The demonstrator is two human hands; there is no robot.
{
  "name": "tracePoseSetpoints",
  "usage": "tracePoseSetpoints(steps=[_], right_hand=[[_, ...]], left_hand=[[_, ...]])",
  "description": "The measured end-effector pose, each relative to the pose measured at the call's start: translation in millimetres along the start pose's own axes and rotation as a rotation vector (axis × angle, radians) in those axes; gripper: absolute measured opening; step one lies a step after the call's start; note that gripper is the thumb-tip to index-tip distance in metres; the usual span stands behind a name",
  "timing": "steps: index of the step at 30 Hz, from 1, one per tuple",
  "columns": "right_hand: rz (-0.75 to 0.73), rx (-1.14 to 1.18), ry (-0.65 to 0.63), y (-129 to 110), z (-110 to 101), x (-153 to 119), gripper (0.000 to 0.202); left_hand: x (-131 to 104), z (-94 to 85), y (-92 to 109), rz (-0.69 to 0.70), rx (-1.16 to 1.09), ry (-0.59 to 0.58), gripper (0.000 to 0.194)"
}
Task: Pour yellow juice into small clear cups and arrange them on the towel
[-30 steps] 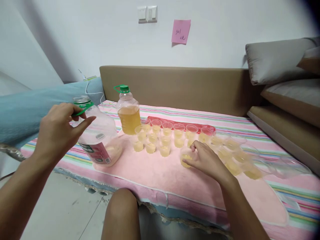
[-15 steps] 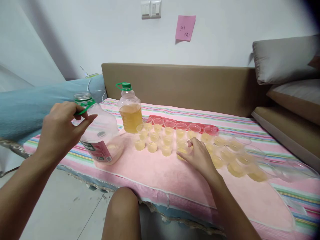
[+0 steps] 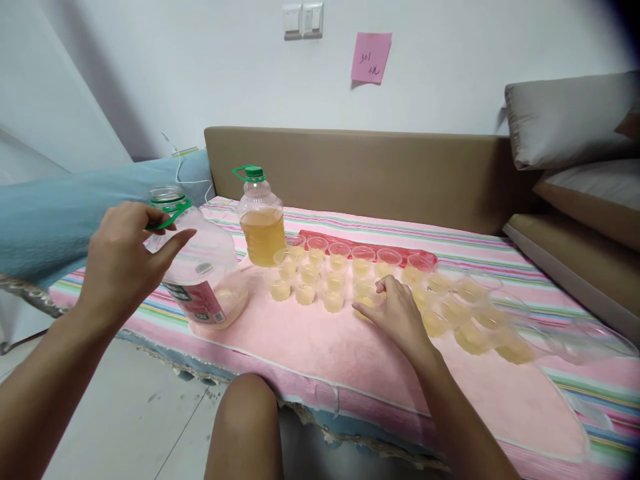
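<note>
Left hand (image 3: 123, 257) clamped on the green handle (image 3: 179, 212) of the open bottle (image 3: 213, 250), right hand (image 3: 400, 310) closed round a front-row cup (image 3: 366, 298) on the pink mat (image 3: 300, 343) (thin-walled, probably): squeeze lightly, keep it level, clear of neighbouring cups (image 3: 333, 300).

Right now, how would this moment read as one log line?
left hand: holding handle of open jug | right hand: holding cup | capped jug: upright

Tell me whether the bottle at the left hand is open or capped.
Open: the bottle shows a bare, threaded mouth with no cap on it. The left hand holds its green handle.
</note>
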State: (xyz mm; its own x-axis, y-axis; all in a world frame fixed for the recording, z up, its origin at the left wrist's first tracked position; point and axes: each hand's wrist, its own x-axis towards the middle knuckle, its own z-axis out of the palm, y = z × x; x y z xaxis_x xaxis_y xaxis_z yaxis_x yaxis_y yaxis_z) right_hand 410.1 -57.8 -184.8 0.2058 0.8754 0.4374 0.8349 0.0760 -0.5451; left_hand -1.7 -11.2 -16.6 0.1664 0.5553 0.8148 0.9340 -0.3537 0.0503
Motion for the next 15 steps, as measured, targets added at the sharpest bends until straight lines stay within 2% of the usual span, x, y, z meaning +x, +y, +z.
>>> tracePoseSetpoints(steps=[4,7,9,12,15], right_hand=[[-0.019,-0.01,0.002,-3.2,-5.0,-2.3,0.051],[-0.034,0.001,0.032,-9.2,-19.1,-4.7,0.049],[-0.06,0.03,0.076,-14.2,-35.7,-5.8,0.047],[-0.092,0.084,0.159,-20.6,-72.8,-5.8,0.048],[-0.042,0.104,0.246,-19.7,-122.5,-3.0,0.047]], left_hand=[[-0.8,0.2,1.9,-0.083,-0.078,0.058,0.097],[1.5,-0.6,4.6,-0.102,-0.079,0.093,0.107],[3.2,-2.0,5.6,-0.088,-0.071,0.134,0.097],[2.4,-6.1,10.3,-0.046,-0.072,0.241,0.067],[-8.0,-11.8,35.4,0.028,-0.182,0.396,0.04]])
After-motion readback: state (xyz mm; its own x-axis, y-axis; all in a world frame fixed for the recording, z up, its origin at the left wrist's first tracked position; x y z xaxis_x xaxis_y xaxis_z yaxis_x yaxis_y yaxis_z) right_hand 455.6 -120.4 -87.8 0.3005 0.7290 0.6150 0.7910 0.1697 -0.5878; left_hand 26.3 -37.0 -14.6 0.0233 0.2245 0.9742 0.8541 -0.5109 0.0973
